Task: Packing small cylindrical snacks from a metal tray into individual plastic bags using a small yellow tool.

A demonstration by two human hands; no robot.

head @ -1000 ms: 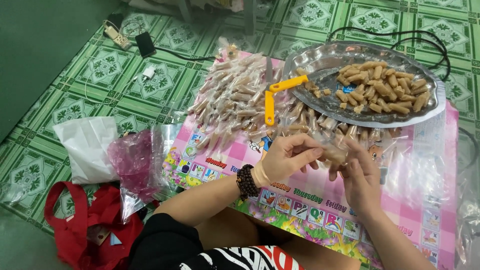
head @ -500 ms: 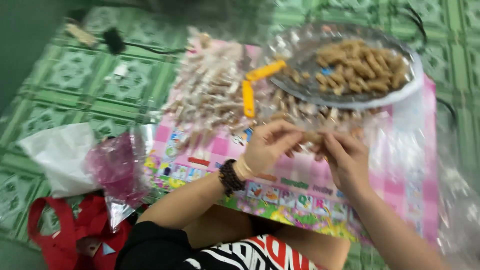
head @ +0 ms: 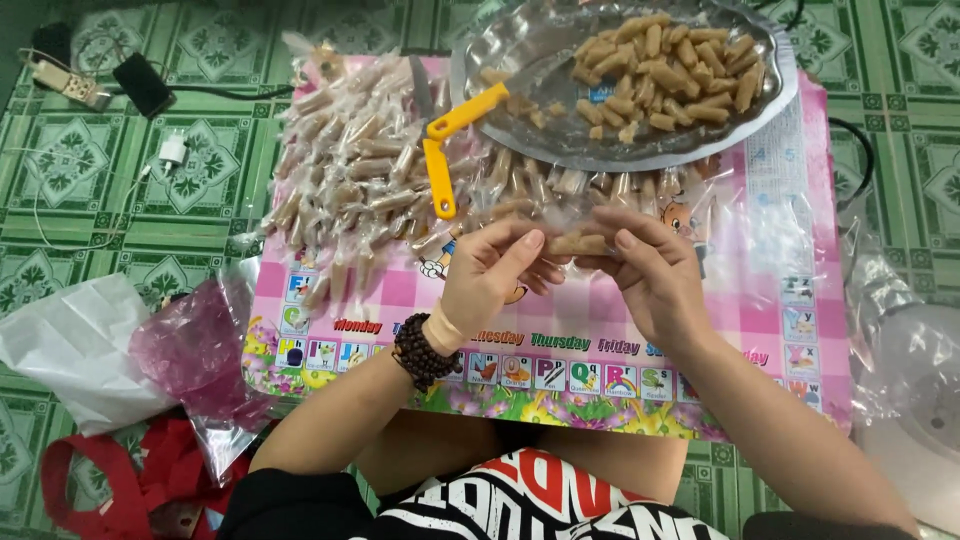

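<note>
Both hands have drawn slightly nearer the body since the earlier frame; the left hand (head: 492,272) and right hand (head: 652,275) pinch a brown stick-shaped candy in clear wrapper (head: 577,243) between them, long axis crosswise, ends equally near each; beyond lie the yellow plastic scissors (head: 442,150) and round metal tray (head: 520,62).

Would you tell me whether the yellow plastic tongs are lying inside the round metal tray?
No, the yellow plastic tongs lie mostly on the heap of wrapped sweets, only their tip reaching the round metal tray.

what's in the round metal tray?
The metal tray holds a heap of unwrapped tan candy sticks on a clear plastic sheet. The tray base beneath the heap is hidden.
</note>
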